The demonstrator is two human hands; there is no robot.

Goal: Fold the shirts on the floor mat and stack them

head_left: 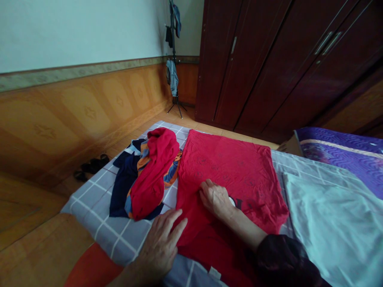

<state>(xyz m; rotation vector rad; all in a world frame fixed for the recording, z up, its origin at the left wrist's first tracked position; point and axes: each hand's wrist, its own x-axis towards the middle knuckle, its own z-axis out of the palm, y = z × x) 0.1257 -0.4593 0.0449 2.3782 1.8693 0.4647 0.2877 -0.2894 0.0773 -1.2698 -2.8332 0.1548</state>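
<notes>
Red printed shirt (221, 165) lies spread lengthwise inward from the bed's (98, 197) far edge; right hand (216, 199), nearer its middle, curls over it, whether pinching I cannot tell; left hand (160, 241), fingers loosely spread, holding nothing, flanks its left side.

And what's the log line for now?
left hand: open, at edge of printed red garment | right hand: curled on garment | garment: spread on checked sheet | clothes pile: left of garment

Left hand (160, 241) splayed — right hand (217, 198) loosely curled
</notes>
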